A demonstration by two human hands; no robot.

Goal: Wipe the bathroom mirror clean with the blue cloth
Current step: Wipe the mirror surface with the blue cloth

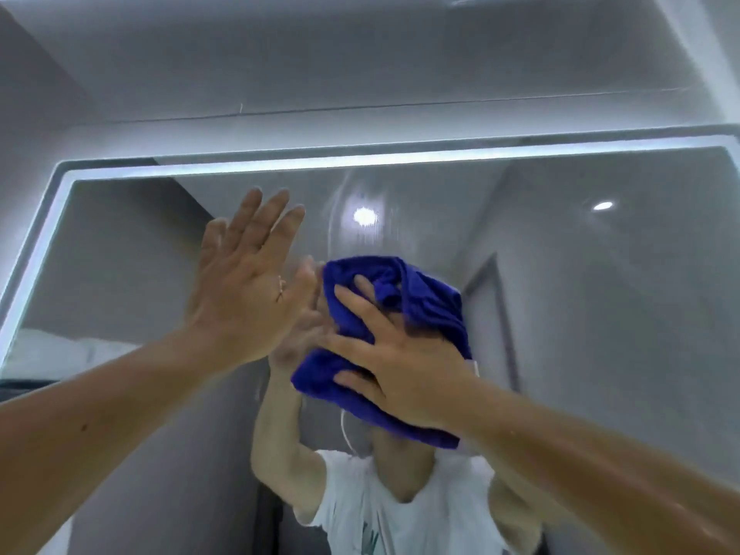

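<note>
So I'm mid-wipe here, up in the top half of the mirror [580, 314]. My right hand [404, 366] has the blue cloth [424, 310] bunched up and pressed flat against the glass, fingers spread over it rather than pinching, so the grip is basically a splayed palm pushing the wad into the surface. The cloth sits a bit below the mirror's lit top edge [360, 159], roughly mid-width. My left hand [252, 290] is empty, fingers straight and close together, just left of the cloth; I can't tell for sure if the palm actually touches the glass or only hovers.

There's a hazy smear arc [340, 206] on the mirror above the cloth, so I reckon that patch isn't done. Next move, I'd say: keep pressure even and sweep up toward the top edge, then work out to the corners.
</note>
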